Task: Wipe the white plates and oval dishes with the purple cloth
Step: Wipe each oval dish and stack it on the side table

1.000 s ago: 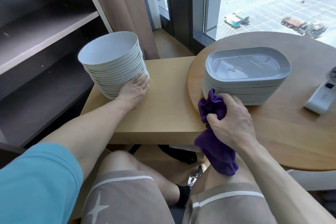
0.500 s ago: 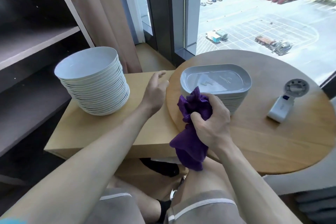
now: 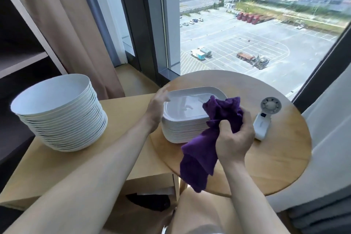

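left hand [image 3: 157, 104] now at oval dishes [image 3: 187, 118] — right hand [image 3: 234, 138] gripping purple cloth [image 3: 203, 150]

Open bare wood between the plate stack [image 3: 62, 119] and the dish stack [image 3: 182, 129]. Right of the dishes, a small white fan [image 3: 264, 121] close by. Free tabletop [image 3: 275, 167] toward the near edge.

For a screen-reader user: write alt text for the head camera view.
A right hand grips a purple cloth over a stack of white oval dishes on a round table, with the open left hand at the stack's left edge. A stack of round white plates sits on a side table to the left; a white fan stands right.
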Demonstrator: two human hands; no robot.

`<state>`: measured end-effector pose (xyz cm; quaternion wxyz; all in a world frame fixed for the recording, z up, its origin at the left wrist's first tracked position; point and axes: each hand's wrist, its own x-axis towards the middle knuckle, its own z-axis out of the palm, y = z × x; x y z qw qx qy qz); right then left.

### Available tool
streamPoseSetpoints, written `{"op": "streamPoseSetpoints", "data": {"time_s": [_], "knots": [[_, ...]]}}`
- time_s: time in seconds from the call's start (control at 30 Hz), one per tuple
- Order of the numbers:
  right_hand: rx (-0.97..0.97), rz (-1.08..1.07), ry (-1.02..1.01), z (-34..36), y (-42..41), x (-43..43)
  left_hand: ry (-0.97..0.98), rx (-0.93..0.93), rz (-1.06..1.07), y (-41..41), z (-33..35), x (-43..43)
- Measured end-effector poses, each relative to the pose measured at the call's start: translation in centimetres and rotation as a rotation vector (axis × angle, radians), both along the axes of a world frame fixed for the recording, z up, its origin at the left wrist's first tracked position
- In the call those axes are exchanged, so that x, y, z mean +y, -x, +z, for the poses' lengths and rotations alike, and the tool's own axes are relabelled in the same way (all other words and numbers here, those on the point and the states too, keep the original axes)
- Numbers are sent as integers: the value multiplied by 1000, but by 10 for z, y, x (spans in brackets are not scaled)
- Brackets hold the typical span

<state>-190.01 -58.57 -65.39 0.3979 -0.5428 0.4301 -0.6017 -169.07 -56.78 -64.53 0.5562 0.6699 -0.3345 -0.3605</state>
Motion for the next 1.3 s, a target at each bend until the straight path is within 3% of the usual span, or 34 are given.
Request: {"op": "streamPoseSetpoints", "data": {"time_s": [0.07, 0.47, 0.83, 1.13, 1.3], "knots": [[-2, -3, -3, -1, -1, -1, 13, 61, -14, -2, -5, 3], [-77, -5, 17, -4, -6, -6, 1, -47, -53, 14, -20, 44], [-123, -24, -55, -5, -3, -10, 88, -13, 126, 62, -31, 72], [-93, 19, -19, 8, 4, -4, 102, 12, -55, 44, -24, 76], [67, -12, 29, 27, 5, -8, 53, -2, -129, 27, -29, 71]]}}
